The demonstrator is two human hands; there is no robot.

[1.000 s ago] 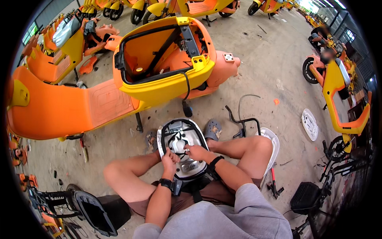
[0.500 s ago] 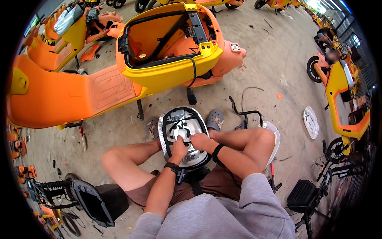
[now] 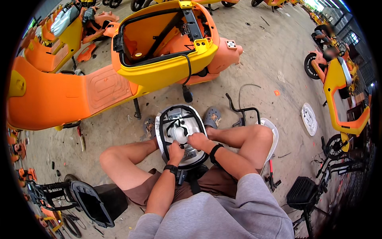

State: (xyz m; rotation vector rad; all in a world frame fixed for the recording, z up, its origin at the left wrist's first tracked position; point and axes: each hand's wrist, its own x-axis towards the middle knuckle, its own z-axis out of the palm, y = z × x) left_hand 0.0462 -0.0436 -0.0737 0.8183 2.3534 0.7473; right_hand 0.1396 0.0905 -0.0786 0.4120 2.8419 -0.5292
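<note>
A scooter seat [image 3: 195, 124] lies upturned between my bent legs, its silvery underside facing me and a black rubber seal running round the edge. Black strips [image 3: 172, 126] loop across the middle of that underside. Low over its left half, my left hand [image 3: 175, 152] is closed, with a small dark piece showing at the fingertips. My right hand [image 3: 199, 142] is closed too, knuckles up, over the seat's right half. Its fingers hide whatever they pinch. The two hands are close together but apart.
An orange and yellow scooter [image 3: 159, 75] with an open seat compartment stands ahead. A bent black metal bar [image 3: 248, 109] lies right of my foot, and a white panel [image 3: 308, 119] farther right. A black bin-like box [image 3: 111, 199] is at lower left. Two people crouch at far right.
My left hand has drawn back toward me and slightly left, widening the gap to my right hand. The whole view has shifted a little.
</note>
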